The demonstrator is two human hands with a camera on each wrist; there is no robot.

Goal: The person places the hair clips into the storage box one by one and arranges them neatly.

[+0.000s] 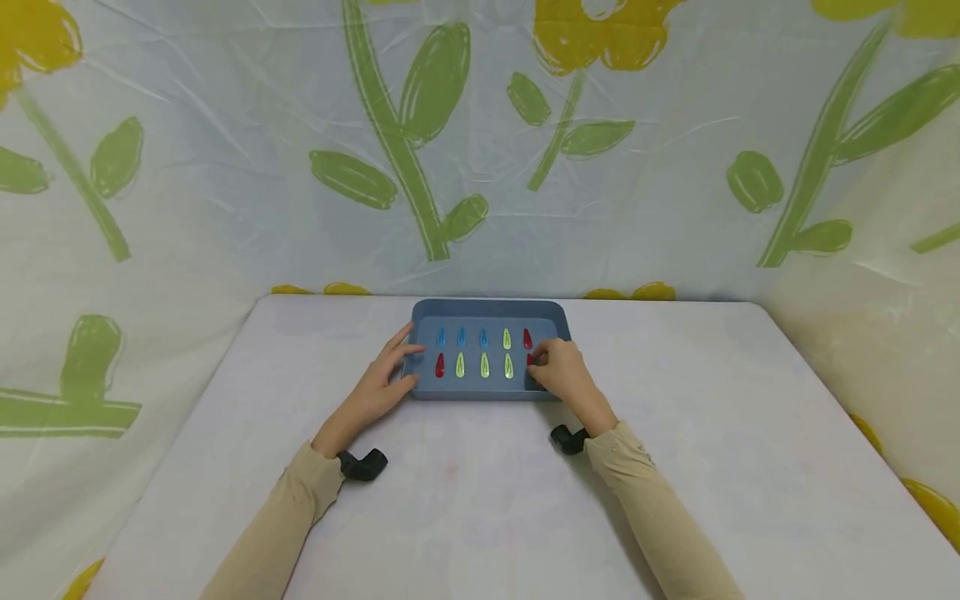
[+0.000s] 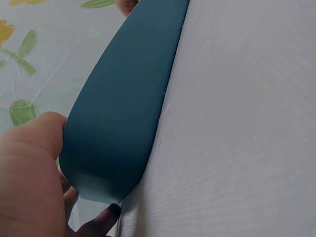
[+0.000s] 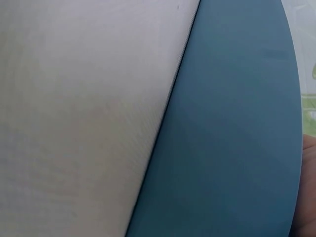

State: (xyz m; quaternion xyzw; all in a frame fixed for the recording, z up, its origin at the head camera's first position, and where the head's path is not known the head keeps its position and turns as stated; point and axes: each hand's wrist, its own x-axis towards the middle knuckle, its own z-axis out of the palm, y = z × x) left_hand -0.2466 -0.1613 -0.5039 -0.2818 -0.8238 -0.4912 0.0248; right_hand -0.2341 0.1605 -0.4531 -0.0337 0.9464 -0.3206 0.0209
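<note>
A blue-grey tray holds two rows of snap hair clips. In its back row are three blue clips, a yellow-green clip and a red clip. The front row has a red clip at the left, then three yellow-green clips. At that row's right end my right hand pinches another red hair clip, partly hidden by the fingers. My left hand rests against the tray's left side with fingers spread, its thumb touching the rim.
The tray stands near the back edge of a white-covered table. Behind it hangs a pale flower-patterned sheet. Each wrist carries a dark camera mount, one at the left and one at the right.
</note>
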